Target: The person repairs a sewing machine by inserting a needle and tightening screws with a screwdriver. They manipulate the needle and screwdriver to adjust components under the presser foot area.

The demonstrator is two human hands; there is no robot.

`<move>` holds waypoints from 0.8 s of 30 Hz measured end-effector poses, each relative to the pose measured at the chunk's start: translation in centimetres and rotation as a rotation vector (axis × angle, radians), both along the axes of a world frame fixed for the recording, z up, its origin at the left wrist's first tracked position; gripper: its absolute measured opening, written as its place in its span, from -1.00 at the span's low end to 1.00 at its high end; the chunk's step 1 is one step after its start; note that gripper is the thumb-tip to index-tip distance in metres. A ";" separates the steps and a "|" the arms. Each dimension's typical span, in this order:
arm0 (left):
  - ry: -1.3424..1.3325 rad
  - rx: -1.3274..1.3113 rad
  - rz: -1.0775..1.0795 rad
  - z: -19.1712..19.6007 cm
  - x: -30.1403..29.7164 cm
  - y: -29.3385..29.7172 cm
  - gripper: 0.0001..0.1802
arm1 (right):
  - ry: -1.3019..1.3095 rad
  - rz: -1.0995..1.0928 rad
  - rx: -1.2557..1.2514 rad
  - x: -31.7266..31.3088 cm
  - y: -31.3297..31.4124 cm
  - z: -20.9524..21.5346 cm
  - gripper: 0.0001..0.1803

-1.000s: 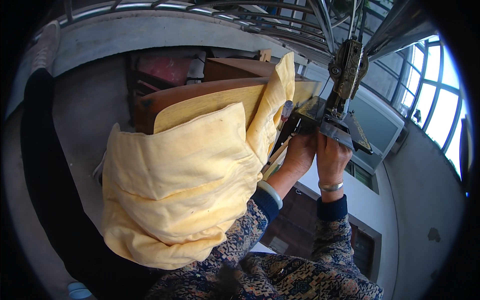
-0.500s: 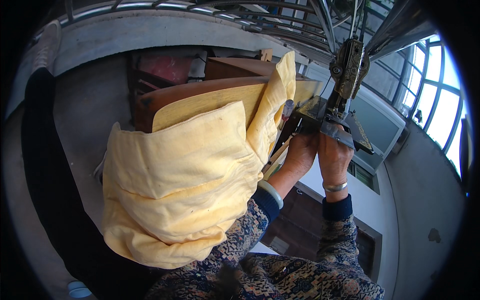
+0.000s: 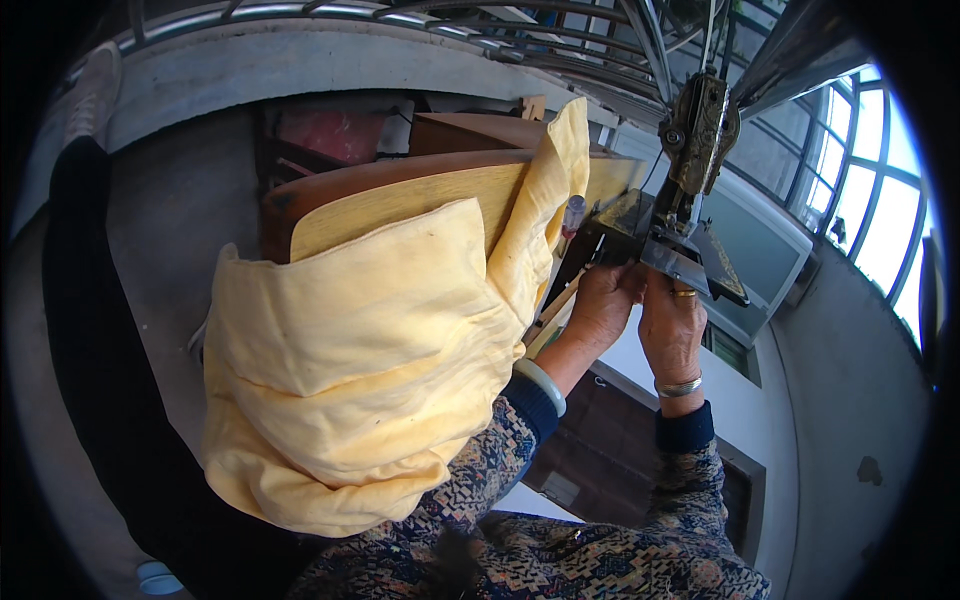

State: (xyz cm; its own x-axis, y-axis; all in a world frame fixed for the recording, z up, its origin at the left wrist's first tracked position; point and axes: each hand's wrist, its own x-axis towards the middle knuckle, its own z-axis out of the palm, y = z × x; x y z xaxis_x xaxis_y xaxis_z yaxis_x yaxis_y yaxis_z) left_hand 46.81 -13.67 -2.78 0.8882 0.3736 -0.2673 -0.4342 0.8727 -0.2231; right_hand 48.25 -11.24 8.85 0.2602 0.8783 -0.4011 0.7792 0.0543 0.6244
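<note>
An old dark sewing machine (image 3: 697, 150) with gold decoration stands at the upper right. Close under its head, my left hand (image 3: 606, 300) is bent inward with fingers drawn together. Beside it, my right hand (image 3: 671, 325) is closed, its fingers curled beneath a grey metal plate (image 3: 676, 263). Whatever either hand pinches is hidden by the fingers and the plate. A large yellow cloth (image 3: 350, 370) lies bunched over my left arm and lap. One narrow strip of it rises along the wooden tabletop (image 3: 430, 200), apart from my fingers.
A small bottle-like object with a clear top (image 3: 573, 215) stands at the table edge, left of the machine. Metal railings (image 3: 480, 38) run behind. A barred window (image 3: 865, 185) and grey wall (image 3: 850, 400) are at the right.
My right hand has drawn back slightly toward me and to the right, and a ring now shows on it. The left hand and the yellow cloth have shifted only a little.
</note>
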 end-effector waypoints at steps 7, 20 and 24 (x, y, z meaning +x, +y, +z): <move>0.028 0.041 -0.039 -0.1 0.0 0.0 -0.70 | -0.129 0.005 -0.125 -0.2 0.0 -0.2 -0.59; 0.076 0.083 0.010 -0.1 -0.3 0.3 -0.76 | -0.102 0.052 -0.246 -0.7 1.3 0.7 -0.56; 0.067 0.069 0.017 0.0 -0.1 0.1 -0.77 | -0.082 0.063 -0.221 -0.4 1.3 0.7 -0.57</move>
State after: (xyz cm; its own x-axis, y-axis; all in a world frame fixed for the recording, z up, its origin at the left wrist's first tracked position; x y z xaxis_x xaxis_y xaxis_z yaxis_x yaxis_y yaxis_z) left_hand 46.67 -13.53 -2.81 0.8625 0.4082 -0.2991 -0.4613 0.8772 -0.1330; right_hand 47.82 -9.92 9.52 0.2476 0.7870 -0.5651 0.7173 0.2432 0.6530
